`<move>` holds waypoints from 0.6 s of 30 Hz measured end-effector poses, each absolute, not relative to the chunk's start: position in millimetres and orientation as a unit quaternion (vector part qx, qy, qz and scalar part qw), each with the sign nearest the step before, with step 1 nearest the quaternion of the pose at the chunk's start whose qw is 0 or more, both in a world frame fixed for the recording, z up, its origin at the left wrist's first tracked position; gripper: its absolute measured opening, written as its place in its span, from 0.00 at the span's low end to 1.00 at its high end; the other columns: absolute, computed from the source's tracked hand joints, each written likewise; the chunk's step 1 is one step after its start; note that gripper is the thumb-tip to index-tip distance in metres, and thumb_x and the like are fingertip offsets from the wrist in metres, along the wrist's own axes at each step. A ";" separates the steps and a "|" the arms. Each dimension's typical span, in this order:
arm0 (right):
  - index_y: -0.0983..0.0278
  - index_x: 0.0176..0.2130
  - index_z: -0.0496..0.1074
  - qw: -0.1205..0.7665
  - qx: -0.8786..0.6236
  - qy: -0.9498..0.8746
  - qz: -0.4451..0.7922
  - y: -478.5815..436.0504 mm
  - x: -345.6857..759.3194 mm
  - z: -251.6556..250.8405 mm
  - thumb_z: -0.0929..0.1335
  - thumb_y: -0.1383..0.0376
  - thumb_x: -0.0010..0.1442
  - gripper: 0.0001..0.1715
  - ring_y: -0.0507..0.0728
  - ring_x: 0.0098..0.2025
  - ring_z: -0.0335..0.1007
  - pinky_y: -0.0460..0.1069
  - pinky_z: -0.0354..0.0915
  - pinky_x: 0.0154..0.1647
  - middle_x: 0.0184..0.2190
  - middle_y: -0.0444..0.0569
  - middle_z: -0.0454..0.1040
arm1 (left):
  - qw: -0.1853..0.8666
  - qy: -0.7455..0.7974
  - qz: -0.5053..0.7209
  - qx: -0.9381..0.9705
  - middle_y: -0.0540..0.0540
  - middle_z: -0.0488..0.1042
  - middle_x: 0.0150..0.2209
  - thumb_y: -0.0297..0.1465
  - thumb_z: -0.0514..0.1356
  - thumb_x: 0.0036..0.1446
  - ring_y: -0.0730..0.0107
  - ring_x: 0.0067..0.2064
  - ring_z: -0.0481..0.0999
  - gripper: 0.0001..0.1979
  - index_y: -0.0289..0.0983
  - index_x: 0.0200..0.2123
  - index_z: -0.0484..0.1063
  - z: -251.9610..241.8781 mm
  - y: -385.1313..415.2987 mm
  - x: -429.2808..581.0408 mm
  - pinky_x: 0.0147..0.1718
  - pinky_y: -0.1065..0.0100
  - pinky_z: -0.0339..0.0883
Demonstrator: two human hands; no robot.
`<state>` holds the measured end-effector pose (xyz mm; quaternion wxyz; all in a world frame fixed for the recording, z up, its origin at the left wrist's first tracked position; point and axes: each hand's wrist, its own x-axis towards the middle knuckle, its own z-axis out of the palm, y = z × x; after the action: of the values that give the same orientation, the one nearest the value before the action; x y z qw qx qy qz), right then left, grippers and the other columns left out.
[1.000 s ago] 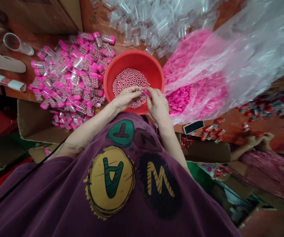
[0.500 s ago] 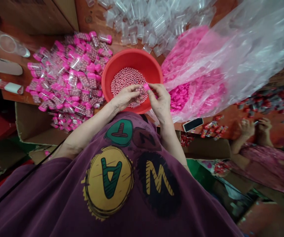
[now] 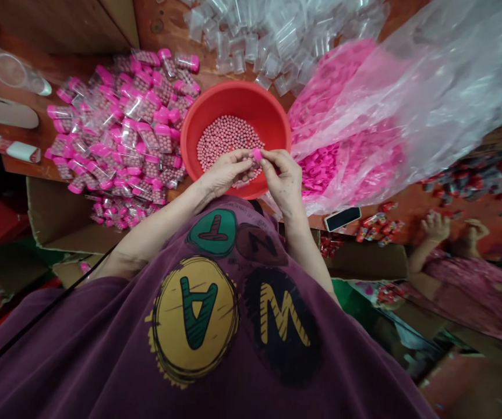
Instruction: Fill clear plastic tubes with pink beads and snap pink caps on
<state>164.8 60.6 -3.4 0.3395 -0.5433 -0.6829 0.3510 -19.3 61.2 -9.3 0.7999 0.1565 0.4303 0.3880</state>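
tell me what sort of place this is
Probably a small workshop or packing room: a bowl of pink beads, a heap of pink-capped jars with beads inside, and a second person's hand off to the right.

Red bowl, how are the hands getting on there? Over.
Left hand holding small jar. Right hand pinching its pink cap. Both at red bowl. Plastic bag beside right hand, apparently not blocking.
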 end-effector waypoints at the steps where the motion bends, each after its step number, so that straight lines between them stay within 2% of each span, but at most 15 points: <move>1: 0.52 0.52 0.85 0.339 -0.548 -0.680 0.350 60.0 165.0 -3.8 0.68 0.45 0.77 0.21 0.60 0.49 0.82 0.62 0.80 0.58 0.46 0.49 0.86 | 0.801 0.428 0.386 0.162 0.51 0.79 0.34 0.29 0.71 0.68 0.81 0.29 0.75 0.04 0.36 0.45 0.81 -9.1 61.4 -19.5 0.29 0.75 0.66; 5: 0.52 0.54 0.85 0.323 -0.554 -0.685 0.346 56.6 163.7 -5.4 0.67 0.47 0.78 0.20 0.61 0.51 0.81 0.63 0.80 0.60 0.49 0.50 0.85 | 0.789 0.450 0.379 0.179 0.51 0.78 0.34 0.30 0.71 0.69 0.80 0.29 0.74 0.05 0.37 0.45 0.81 -6.0 61.8 -19.0 0.29 0.75 0.66; 10: 0.52 0.58 0.83 0.314 -0.530 -0.701 0.359 55.9 162.7 5.6 0.65 0.50 0.80 0.21 0.62 0.55 0.80 0.66 0.80 0.63 0.52 0.52 0.82 | 0.769 0.472 0.388 0.189 0.53 0.75 0.31 0.27 0.68 0.71 0.81 0.28 0.71 0.02 0.37 0.43 0.78 4.2 61.9 -15.8 0.29 0.76 0.65; 15: 0.50 0.60 0.82 0.297 -0.521 -0.700 0.386 58.5 164.0 19.4 0.66 0.51 0.79 0.19 0.63 0.61 0.77 0.68 0.76 0.70 0.57 0.52 0.79 | 0.754 0.474 0.406 0.204 0.52 0.77 0.33 0.33 0.71 0.70 0.81 0.30 0.73 0.07 0.37 0.44 0.78 9.4 64.5 -16.5 0.32 0.76 0.68; 18: 0.50 0.64 0.78 0.320 -0.538 -0.684 0.375 56.9 162.6 5.5 0.66 0.49 0.79 0.22 0.63 0.65 0.75 0.68 0.75 0.73 0.60 0.52 0.76 | 0.758 0.467 0.407 0.205 0.51 0.80 0.35 0.36 0.73 0.68 0.78 0.31 0.76 0.10 0.38 0.45 0.79 3.1 67.7 -19.0 0.35 0.73 0.72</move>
<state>162.6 56.9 5.5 0.3201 -0.5378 -0.6840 0.3747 -19.0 67.7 3.1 0.7576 0.2053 0.4670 0.4073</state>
